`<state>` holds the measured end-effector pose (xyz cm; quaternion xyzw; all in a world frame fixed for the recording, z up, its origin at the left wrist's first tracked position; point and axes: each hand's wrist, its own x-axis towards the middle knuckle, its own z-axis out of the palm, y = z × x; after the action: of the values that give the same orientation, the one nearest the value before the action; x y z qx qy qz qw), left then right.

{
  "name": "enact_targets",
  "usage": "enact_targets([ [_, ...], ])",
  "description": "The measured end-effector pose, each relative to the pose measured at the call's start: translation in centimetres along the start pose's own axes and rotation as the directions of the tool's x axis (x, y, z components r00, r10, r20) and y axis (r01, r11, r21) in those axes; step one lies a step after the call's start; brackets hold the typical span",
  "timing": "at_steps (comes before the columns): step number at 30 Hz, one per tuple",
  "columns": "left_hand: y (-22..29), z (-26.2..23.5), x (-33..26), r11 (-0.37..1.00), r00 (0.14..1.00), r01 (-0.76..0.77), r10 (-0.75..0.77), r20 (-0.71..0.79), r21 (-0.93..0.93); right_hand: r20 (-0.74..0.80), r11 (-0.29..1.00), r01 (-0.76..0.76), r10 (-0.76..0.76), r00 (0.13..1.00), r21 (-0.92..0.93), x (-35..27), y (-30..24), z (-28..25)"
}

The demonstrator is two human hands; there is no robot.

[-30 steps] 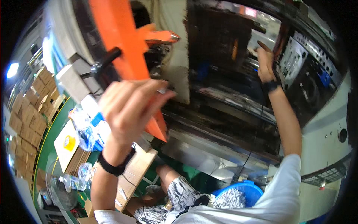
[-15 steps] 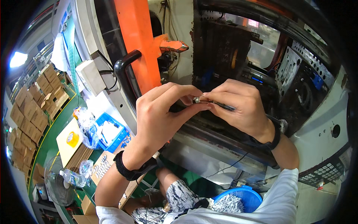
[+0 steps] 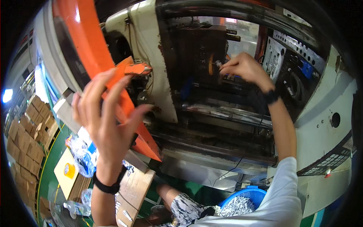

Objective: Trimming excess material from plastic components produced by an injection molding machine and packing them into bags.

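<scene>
My right hand (image 3: 244, 69) reaches inside the dark machine, its fingers pinched around a small shiny metal part (image 3: 218, 63). What kind of part it is, I cannot make out. Just behind the fingertips is a dark mould block (image 3: 206, 47) with a yellowish curved piece (image 3: 211, 65) on its face. My left hand (image 3: 107, 117) is raised in front of the orange machine door (image 3: 81, 28), fingers spread and slightly blurred, holding nothing. An orange pointed latch (image 3: 138, 69) sticks out from the door beyond those fingers.
Shiny horizontal bars (image 3: 227, 114) cross the machine opening below my right hand. A wooden board (image 3: 141, 185) with small white pieces lies beneath my left arm. At lower right stands a blue tub (image 3: 260, 193) of white pieces. Stacked cartons (image 3: 17, 140) line the far left.
My hands were together around the small metal part and a thin dark tool. Now the right hand has gone forward into the machine, while the left has moved left and opened. The view has shifted.
</scene>
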<state>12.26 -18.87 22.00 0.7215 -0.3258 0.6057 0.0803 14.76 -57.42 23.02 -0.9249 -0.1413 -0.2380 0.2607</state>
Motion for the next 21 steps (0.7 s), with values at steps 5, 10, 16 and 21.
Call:
enact_targets([
  [5,-1.1,2.5,-1.0,0.999,0.995,0.048,-0.046,-0.088,0.011,-0.204,0.889,-0.340,0.410,0.889,0.308,3.9,14.8,-2.0],
  [10,-1.0,2.4,-1.4,0.987,0.993,0.108,-0.102,-0.052,0.117,-0.264,0.883,-0.232,0.358,0.896,0.408,7.4,21.9,0.3],
  [16,-0.9,2.6,-1.6,0.980,0.991,0.132,-0.128,-0.036,0.150,-0.295,0.812,-0.309,0.492,0.819,0.495,9.8,23.3,2.0],
  [21,-0.9,3.0,-1.8,0.978,0.990,0.142,-0.138,-0.037,0.154,-0.317,0.799,-0.202,0.437,0.842,0.566,10.2,23.1,2.1],
])
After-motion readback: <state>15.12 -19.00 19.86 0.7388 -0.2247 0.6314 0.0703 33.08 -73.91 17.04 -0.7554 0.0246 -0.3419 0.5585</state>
